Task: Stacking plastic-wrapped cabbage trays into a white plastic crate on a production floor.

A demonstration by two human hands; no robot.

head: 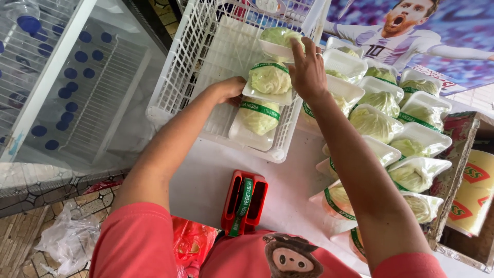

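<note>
1. At the left, off the desk, a glass-fronted cooler [62, 87] held blue-capped bottles.
2. A white plastic basket [180, 72] sat at the desk's far left corner, with three wrapped cabbage trays lined in a row inside, likely to pack tightly.
3. The left hand [229, 90] pressed against the middle cabbage tray [268, 80]; its grip was hidden, so I cannot tell whether it closed.
4. The right hand [307, 69] rested fingers apart on the far cabbage tray [280, 41], seemingly steadying it.
5. A red tape dispenser [244, 201] lay near the desk's front edge.
6. More wrapped cabbage trays [391, 128] were stacked along the right edge.
</note>
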